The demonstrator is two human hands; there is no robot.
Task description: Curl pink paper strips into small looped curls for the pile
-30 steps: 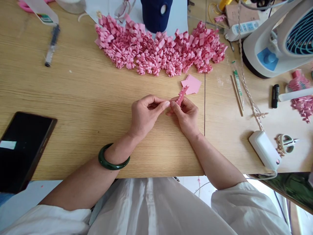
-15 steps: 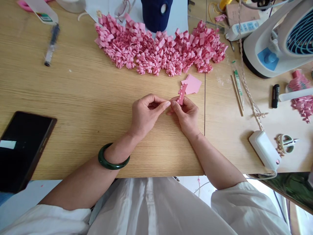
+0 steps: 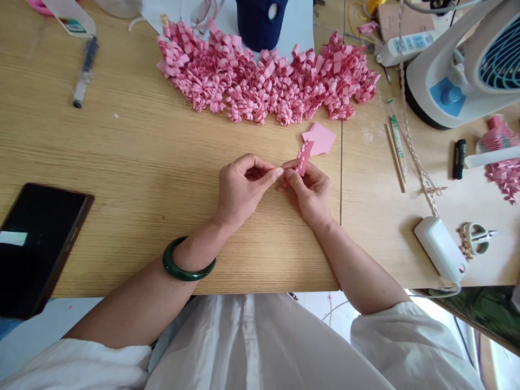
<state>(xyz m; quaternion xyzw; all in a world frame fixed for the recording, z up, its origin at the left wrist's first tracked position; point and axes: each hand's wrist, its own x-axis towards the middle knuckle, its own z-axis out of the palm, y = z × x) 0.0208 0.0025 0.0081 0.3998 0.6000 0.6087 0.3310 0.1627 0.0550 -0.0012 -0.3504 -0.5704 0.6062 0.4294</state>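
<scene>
My right hand (image 3: pixel 312 187) pinches a pink paper strip (image 3: pixel 305 157) between thumb and fingers. The strip stands up from the grip, and its left edge carries a row of small curled tabs. My left hand (image 3: pixel 246 181) is closed in a pinch, thumb against forefinger, its tips meeting the right thumb at the strip's lower end. Whatever lies between those left fingertips is too small to make out. Just beyond the strip, flat pink paper pieces (image 3: pixel 324 138) lie overlapping on the table.
A long heap of curled pink paper (image 3: pixel 260 86) spreads behind my hands, before a dark blue container (image 3: pixel 260 24). A tablet (image 3: pixel 36 249) lies left. Rightward are thin sticks (image 3: pixel 395 157), a black marker (image 3: pixel 459 158), a white box-shaped device (image 3: pixel 441 249), scissors (image 3: pixel 477 238) and a fan (image 3: pixel 450 81).
The pink strip leans slightly further right and shows more of its flat face. Both hands keep nearly the same pinch and place.
</scene>
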